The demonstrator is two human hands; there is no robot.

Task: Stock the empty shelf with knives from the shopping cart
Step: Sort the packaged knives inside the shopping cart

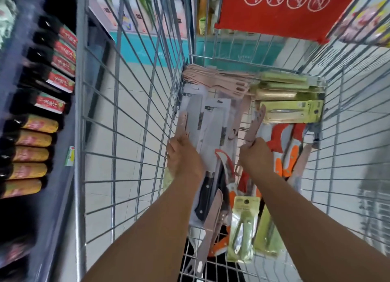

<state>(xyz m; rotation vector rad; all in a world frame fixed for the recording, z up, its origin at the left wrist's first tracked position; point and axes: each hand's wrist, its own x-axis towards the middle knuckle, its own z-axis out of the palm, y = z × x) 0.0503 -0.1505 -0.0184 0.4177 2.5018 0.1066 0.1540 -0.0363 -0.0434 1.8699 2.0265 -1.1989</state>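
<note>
Both my arms reach down into the wire shopping cart (pixel 130 121). My left hand (pixel 183 155) grips a pink sheathed knife (pixel 182 123) near the cart's left wall, over grey carded kitchen knives (pixel 211 121). My right hand (pixel 255 155) grips another pink knife (pixel 256 123) that points upward. Around them lie more pink knives (pixel 217 79), green packaged knives (pixel 293 112), orange-handled knives (pixel 289 155) and a black-handled knife (pixel 203 199). No empty shelf is in sight.
A dark shelf (pixel 61 197) left of the cart holds rows of black bottles with red labels (pixel 61 49) and yellow labels (pixel 35 140). A red sign (pixel 285 13) hangs on the cart's far end. Pale floor tiles show through the wires.
</note>
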